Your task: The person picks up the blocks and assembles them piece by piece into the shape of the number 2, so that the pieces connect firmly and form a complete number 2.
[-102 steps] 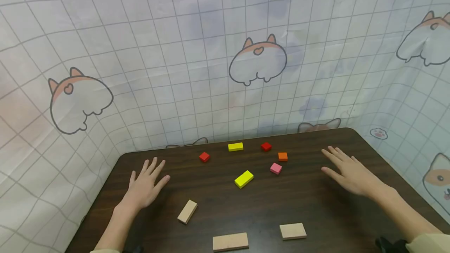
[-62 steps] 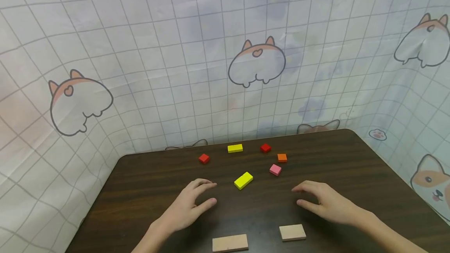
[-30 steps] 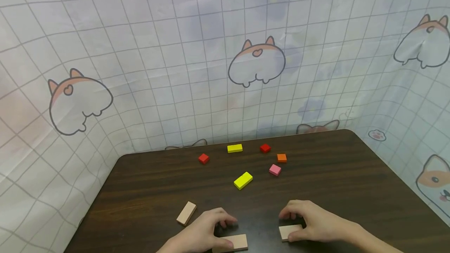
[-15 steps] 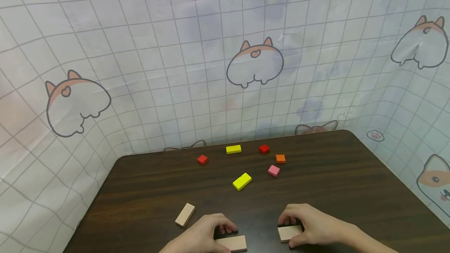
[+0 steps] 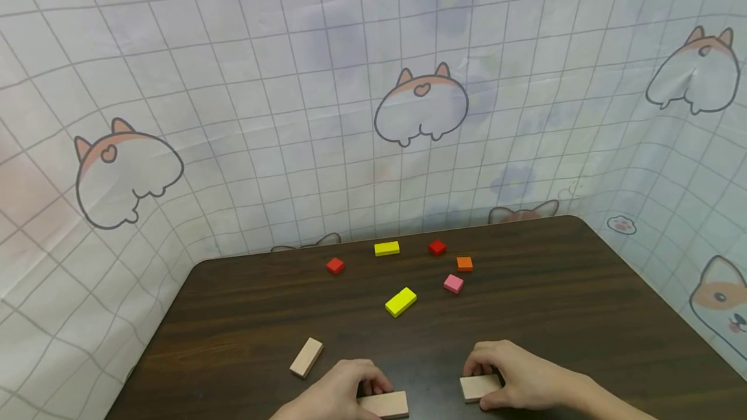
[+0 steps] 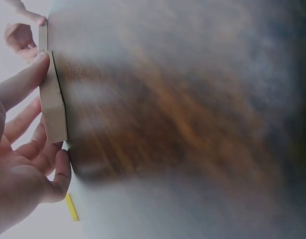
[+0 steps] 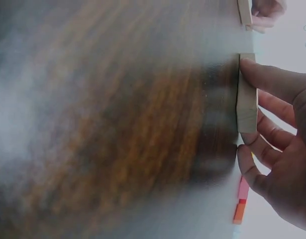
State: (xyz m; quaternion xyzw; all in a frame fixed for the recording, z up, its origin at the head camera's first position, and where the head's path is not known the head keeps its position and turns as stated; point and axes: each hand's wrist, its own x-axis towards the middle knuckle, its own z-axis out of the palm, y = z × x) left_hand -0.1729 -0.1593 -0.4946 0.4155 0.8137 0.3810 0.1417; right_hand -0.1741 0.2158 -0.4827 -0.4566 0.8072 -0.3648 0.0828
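Note:
Near the front of the dark table, my left hand [image 5: 341, 391] grips a long plain wooden block [image 5: 386, 405]. Its thumb is on the near side and its fingers curl round the far side. A shorter wooden block [image 5: 478, 389] lies to the right, pinched by my right hand [image 5: 519, 374] between thumb and fingers. In the left wrist view the long block [image 6: 53, 104] is seen edge-on behind the thumb. The right wrist view shows the short block [image 7: 247, 109] under the thumb [image 7: 272, 78]. A gap of tabletop separates the two blocks.
Another wooden block [image 5: 306, 358] lies left of my left hand. Farther back are a yellow block [image 5: 401, 302], a pink one [image 5: 453, 284], an orange one [image 5: 464, 264], two red ones and another yellow block [image 5: 386, 249]. Behind the dark table [image 5: 583, 316] hangs a gridded cloth [image 5: 303, 115].
Both hands came from the table's sides inward and toward the front, each taking hold of a wooden block. In the last half second they have barely moved.

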